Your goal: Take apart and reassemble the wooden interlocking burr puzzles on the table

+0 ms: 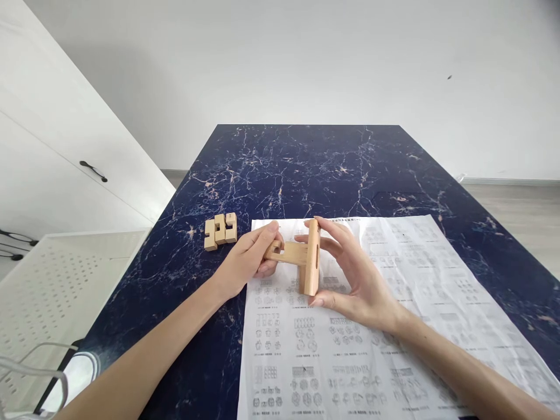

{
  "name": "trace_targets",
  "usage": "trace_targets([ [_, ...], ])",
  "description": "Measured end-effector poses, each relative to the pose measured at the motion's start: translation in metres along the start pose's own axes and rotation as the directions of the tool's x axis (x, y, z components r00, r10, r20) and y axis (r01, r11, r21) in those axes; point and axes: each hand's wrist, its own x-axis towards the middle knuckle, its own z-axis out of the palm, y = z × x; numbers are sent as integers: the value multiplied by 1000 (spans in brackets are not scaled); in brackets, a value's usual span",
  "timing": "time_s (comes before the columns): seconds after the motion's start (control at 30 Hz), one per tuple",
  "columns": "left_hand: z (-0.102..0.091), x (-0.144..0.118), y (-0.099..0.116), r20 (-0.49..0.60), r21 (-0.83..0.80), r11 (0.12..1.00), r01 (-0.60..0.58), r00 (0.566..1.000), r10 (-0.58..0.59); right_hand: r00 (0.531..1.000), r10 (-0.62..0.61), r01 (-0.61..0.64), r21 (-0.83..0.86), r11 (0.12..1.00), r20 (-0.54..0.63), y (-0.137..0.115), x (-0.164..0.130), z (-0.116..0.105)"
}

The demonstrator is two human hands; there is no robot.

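Between both hands, above a printed sheet, is a wooden puzzle assembly: a flat notched wooden piece (294, 252) meets an upright slotted wooden block (311, 262) in a T shape. My left hand (249, 256) pinches the notched left end of the flat piece between thumb and fingers. My right hand (354, 274) grips the slotted block, its fingers at the top and its thumb at the bottom end. Left of my left hand, several small notched wooden pieces (220, 231) stand close together on the table. The right end of the flat piece is hidden by the block.
A large creased paper sheet (280, 361) with puzzle diagrams covers the near right of the dark blue marbled table (297, 169). At left are a white cabinet (79, 116), a white perforated panel (56, 280) and a pale cable (39, 370). A white wall stands behind.
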Motion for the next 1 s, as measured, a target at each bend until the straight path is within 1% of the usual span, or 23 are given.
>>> trace_targets([
  [0.07, 0, 0, -1, -5, 8, 1000, -5, 1000, 5, 1000, 1, -1, -4, 1000, 8, 0, 0, -1],
  [0.17, 1, 0, -2, -47, 28, 1000, -3, 999, 4, 1000, 10, -10, -48, 999, 0, 3, -1, -1],
  [0.33, 6, -1, -2, -117, 15, 1000, 26, 993, -24, 998, 4, -12, -119, 993, -65, 8, -3, -1],
  [0.57, 6, -1, -6, -126, -2, 1000, 21, 992, -21, 1000, 12, -13, -93, 996, -2, 8, -1, -2],
  [0.77, 5, -1, -10, -159, 11, 1000, 9, 987, -8, 999, -26, 22, -194, 981, -21, 4, -2, 0],
  [0.87, 7, -2, -8, -189, 39, 999, 0, 982, 7, 998, -45, 35, -245, 969, -36, 4, -3, 2],
  [1.0, 9, -3, -5, -210, 60, 998, 5, 978, 8, 998, -53, 44, -274, 961, -25, 3, -4, 1],
])
